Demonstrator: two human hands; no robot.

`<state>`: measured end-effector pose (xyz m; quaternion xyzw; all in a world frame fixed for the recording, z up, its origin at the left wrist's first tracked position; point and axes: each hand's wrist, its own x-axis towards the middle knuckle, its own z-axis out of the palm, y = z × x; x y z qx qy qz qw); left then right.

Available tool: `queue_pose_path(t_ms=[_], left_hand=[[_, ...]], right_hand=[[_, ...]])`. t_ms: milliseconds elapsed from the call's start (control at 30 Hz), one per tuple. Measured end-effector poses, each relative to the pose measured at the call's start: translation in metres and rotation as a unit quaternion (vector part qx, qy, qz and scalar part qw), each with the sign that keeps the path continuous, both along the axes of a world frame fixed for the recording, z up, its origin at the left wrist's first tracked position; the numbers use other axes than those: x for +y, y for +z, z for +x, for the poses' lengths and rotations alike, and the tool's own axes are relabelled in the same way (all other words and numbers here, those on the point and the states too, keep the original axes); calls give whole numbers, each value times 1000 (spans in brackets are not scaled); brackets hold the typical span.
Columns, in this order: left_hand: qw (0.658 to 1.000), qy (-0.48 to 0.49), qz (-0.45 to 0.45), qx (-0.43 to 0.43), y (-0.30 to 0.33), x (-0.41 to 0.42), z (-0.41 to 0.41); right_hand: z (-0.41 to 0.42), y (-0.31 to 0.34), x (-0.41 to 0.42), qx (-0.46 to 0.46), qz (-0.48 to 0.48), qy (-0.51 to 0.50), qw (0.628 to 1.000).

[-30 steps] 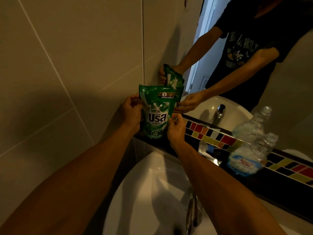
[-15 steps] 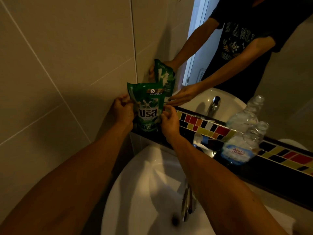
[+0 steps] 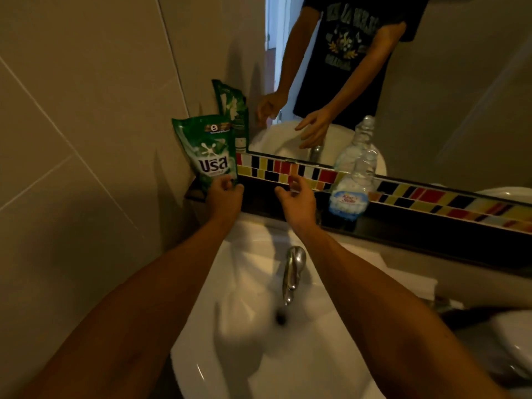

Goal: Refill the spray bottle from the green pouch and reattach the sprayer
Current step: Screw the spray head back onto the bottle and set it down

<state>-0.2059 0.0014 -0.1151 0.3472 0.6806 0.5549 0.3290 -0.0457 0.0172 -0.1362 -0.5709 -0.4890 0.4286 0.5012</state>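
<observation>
Left hand [image 3: 225,194] touching green pouch [image 3: 207,151] base, right hand [image 3: 298,200] open, empty

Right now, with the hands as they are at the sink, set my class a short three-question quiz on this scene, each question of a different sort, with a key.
1. True or false: the right hand is gripping the green pouch.
2. Multiple choice: where does the clear bottle stand? A. in the basin; B. on the dark ledge below the mirror; C. on the floor.
3. Fill in: the pouch stands upright in the corner, and the ______ hand touches its lower edge.

Key
1. False: the right hand is open and holds nothing.
2. B; no sprayer is on the bottle.
3. Left: the left hand is at the pouch's base, though how firmly it grips cannot be told.
</observation>
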Motion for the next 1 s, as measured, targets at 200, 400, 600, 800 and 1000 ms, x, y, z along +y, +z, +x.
queue_pose_path(t_ms=[200,400,600,800,1000], left_hand=[[979,-157,-3,132,-10,2,48],[955,-240,-9,176,-16,19,77],[910,-318,-11,267,-23,47,86],[825,-417,-19,380,-27,75,81],[754,-509,24,414,-33,91,77]], right_hand=[[58,-3,-27,2,14,-90,996],[114,3,-42,22,22,-142,989],[148,24,-34,-19,52,-145,988],[162,41,-13,-39,38,-68,996],[157,46,11,-68,56,-43,995]])
